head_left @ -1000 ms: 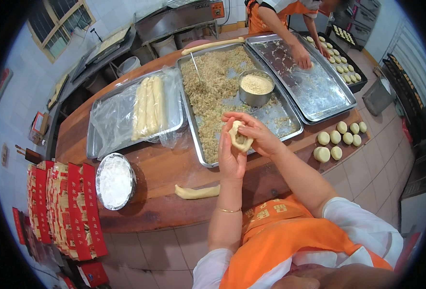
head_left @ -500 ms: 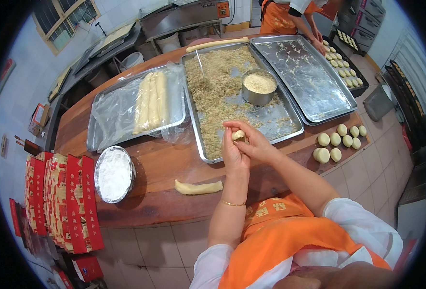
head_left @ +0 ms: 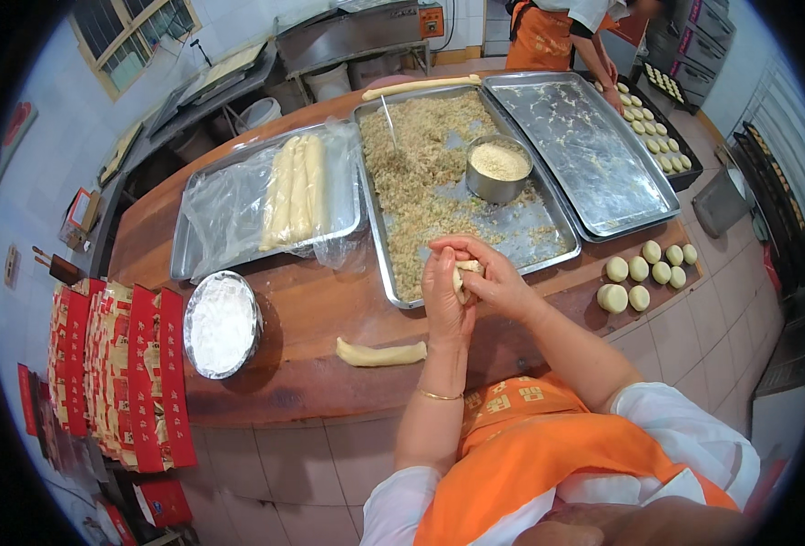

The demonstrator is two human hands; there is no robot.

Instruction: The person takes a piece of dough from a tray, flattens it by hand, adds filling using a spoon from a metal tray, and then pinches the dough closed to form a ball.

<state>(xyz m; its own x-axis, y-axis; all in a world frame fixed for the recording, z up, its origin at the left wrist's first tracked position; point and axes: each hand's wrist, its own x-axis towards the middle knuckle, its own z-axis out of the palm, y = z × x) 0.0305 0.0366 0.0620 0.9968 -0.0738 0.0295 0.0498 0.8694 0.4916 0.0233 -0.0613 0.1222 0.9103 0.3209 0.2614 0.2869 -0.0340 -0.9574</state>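
Observation:
Both my hands close around one pale piece of dough (head_left: 462, 276), held over the near edge of a steel tray of crumbly filling (head_left: 420, 173). My left hand (head_left: 443, 291) cups it from the left, its palm turned up. On the other side my right hand (head_left: 491, 276) presses its fingers and thumb against the dough. Part of the piece is hidden by the fingers. A short dough roll (head_left: 381, 354) lies on the wooden table (head_left: 320, 305), left of my wrists. Several round dough balls (head_left: 639, 269) sit at the right table edge.
A steel bowl of sesame-like seeds (head_left: 499, 163) stands in the filling tray. Left are long dough rolls (head_left: 295, 191) under plastic on a tray (head_left: 184, 238), a bowl of white flour (head_left: 222, 326) and red packages (head_left: 120, 373). At the far right a co-worker's hand (head_left: 612, 98) reaches toward a dark tray of dough rounds.
My fingers have shifted around the dough, and more of it shows between my hands. The whole view has moved slightly; the things on the table stay where they were.

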